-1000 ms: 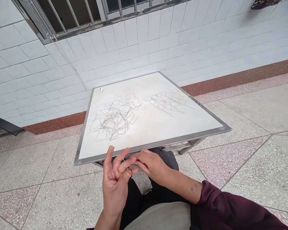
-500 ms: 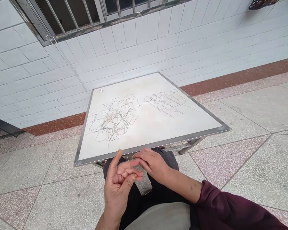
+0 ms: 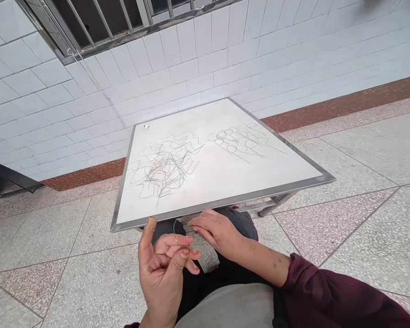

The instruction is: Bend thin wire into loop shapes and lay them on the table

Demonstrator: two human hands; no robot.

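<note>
Over my lap, just below the table's near edge, my left hand (image 3: 162, 269) is palm up with the thumb bent in against the fingers. It pinches a thin wire (image 3: 175, 229), whose bent end rises above the index finger; the rest is partly hidden among the fingers. My right hand (image 3: 218, 232) is close by on the right, its thumb and fingertips pressed together; whatever they grip is too small to make out. On the white tabletop (image 3: 205, 182) a loose tangle of thin bent wires (image 3: 167, 171) lies at the left, and several looped wires (image 3: 239, 139) lie at the right.
A small white and red object (image 3: 146, 127) sits at the table's far left corner. Behind stands a white tiled wall (image 3: 198, 68) with a barred window (image 3: 102, 20). A metal table leg (image 3: 269, 207) shows under the near right side, above the terrazzo floor (image 3: 99, 282).
My left hand has shifted slightly left and down, away from the right hand, and its fingers have spread a little. The wire's upper end now shows a clearer bend. The view has tilted slightly.
</note>
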